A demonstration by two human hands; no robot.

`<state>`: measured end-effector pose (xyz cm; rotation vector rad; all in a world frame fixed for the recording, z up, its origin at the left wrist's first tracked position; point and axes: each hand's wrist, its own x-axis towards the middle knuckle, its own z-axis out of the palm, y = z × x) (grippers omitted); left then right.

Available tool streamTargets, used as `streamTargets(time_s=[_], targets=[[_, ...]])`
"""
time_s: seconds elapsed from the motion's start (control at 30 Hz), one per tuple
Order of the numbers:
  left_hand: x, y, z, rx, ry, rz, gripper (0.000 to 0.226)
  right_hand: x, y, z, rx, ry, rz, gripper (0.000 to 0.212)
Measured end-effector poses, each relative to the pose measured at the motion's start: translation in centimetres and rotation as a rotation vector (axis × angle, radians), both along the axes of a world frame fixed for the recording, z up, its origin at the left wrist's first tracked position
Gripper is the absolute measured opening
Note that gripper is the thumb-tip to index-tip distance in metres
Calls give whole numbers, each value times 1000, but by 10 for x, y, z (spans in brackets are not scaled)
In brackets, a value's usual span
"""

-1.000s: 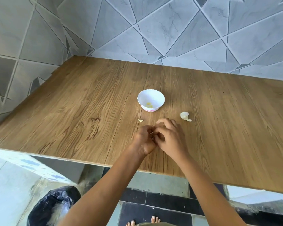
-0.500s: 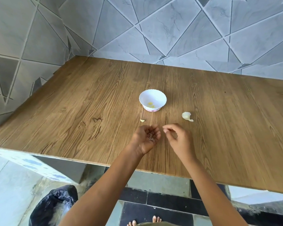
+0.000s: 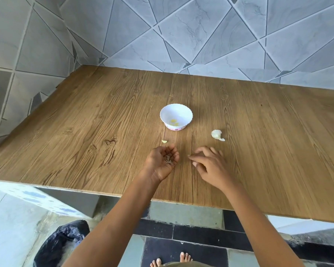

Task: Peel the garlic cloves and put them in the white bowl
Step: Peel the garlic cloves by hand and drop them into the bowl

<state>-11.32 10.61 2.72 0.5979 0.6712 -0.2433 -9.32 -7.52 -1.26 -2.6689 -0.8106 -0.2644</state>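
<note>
Low on the left, under the edge of the wooden table, a black bin bag sits on the floor, a likely place for waste. On the table a small pale clove lies loose, just beyond the left hand and short of the white bowl; it looks peeled but has not reached the bowl. The left hand is turned palm up over the near part of the table, its fingers curled into a cup around a little heap of dry peel scraps. The bowl stands upright near the middle of the table with a few yellowish peeled pieces at its bottom. This looks like the pause between cloves: one is stripped and its skins are gathered. The next move calls for dropping the scraps, lifting the loose clove into the bowl and fetching more garlic. The right hand hovers palm down just right of the left one and apart from it, its fingers spread and loosely bent towards the wood, gripping nothing that shows. Beyond it, to the right of the bowl, the remaining garlic piece lies in its white skin, untouched.
</note>
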Motion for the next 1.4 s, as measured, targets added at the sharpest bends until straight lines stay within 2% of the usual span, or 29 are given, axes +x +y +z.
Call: streamTargets(time_s=[0.17,0.27,0.37,0.53,0.6,0.73,0.83,0.9,0.93,1.1,1.2,1.33,1.4], targets=[[2,-5,0,-11,-3,-5,33,-6,-19,-2,78,107,21,23],[3,-11,2,-9,-1,-19,33,-2,-14,-1,134,142,-13,12],[4,-15,3,-9,-7,-22,33,4,-6,-3,115,152,-32,4],[2,-16,2,-20,-7,-6,32,2,11,-2,-24,-38,-29,17],[1,-14,2,-17,-11,-2,32,-3,14,-6,-50,-43,-46,17],[-2,-8,7,3,-37,11,29,3,12,-11,56,113,-113,8],[-5,-6,7,19,-39,3,30,4,17,-1,336,210,-123,10],[-6,-8,6,15,-25,7,31,-2,28,12,475,124,-66,10],[-6,-10,5,11,-21,8,31,-6,35,18,483,73,-33,8],[-5,-14,3,13,-18,4,32,-18,55,30,279,-171,-35,13],[-6,-14,3,46,-24,-17,35,-19,53,31,282,-186,-85,22],[-7,-13,2,20,-18,-7,34,-21,52,28,290,-169,-42,2],[-8,-10,3,13,-21,-6,34,-23,46,22,344,-116,-84,8]])
